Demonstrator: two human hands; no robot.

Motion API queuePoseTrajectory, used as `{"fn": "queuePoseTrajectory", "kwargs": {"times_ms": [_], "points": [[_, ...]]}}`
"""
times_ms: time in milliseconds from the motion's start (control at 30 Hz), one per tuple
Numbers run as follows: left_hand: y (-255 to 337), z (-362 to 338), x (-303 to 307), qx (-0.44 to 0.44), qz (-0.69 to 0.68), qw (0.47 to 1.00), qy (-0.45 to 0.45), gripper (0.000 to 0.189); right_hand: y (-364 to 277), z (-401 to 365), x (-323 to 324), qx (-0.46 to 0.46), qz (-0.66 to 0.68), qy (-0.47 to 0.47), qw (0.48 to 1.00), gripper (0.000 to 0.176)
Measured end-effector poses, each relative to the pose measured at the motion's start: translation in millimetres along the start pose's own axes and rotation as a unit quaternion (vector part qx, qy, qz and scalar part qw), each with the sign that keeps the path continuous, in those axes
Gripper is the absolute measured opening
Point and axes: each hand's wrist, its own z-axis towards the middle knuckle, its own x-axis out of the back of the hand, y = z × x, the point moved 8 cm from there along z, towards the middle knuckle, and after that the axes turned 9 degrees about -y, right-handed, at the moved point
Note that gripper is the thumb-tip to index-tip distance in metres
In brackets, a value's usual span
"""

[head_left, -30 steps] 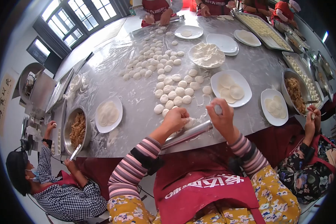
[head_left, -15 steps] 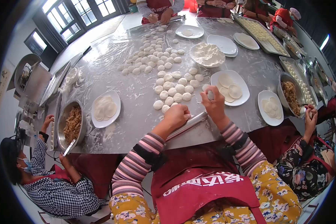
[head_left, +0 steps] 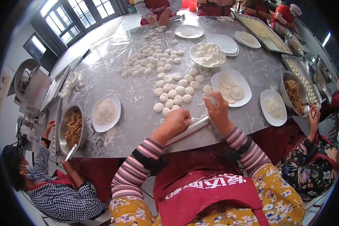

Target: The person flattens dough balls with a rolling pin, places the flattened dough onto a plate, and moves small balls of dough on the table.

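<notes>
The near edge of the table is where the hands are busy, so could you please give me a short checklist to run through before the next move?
1. Right hand has a grip: ok; its fingers curl around a pale object.
2. Left hand free: cannot tell; anything in or under its fingers is mostly hidden.
3. Metal cylinder clear of both hands: cannot tell; it lies slantwise by them, contact unclear.
4. Dough rounds near the hands: ok; a cluster lies just beyond the left hand.
5. Nearest plate free of discs: not ok; several flat discs lie on it, though bare plate shows beside them.
</notes>
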Motion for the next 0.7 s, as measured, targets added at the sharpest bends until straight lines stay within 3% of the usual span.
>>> {"fn": "queuePoseTrajectory", "kwargs": {"times_ms": [200,267,333,500,600,667,700], "points": [[-16.4,-14.5,-9.2,0.013,-0.1,0.995,-0.004,0.007,-10.2,-31.7,25.2,-0.005,0.006,0.011,1.0,0.023],[-2.0,-7.2,-5.4,-0.004,-0.051,0.999,-0.018,0.01,3.7,-6.4,5.0,-0.008,0.003,0.014,1.0,0.023],[2.7,-0.5,3.4,0.016,0.038,0.999,0.029,0.012,4.4,12.1,-11.2,0.023,0.016,0.01,1.0,0.023],[-0.2,-2.3,-2.5,0.015,0.031,0.999,-0.023,0.011,-2.1,-14.6,11.9,0.008,0.011,-0.004,1.0,0.023],[-17.2,-11.2,-0.8,-0.001,-0.068,0.998,0.011,0.007,-13.1,-37.6,30.1,-0.009,0.011,-0.003,1.0,0.023],[-20.9,-17.4,-8.0,0.033,-0.161,0.986,-0.031,0.005,-11.1,-39.3,28.0,-0.029,0.014,0.003,0.999,0.023],[-17.2,-13.3,-4.7,-0.011,-0.051,0.999,-0.01,0.008,-7.1,-24.4,17.5,-0.016,0.01,0.004,1.0,0.023]]}}
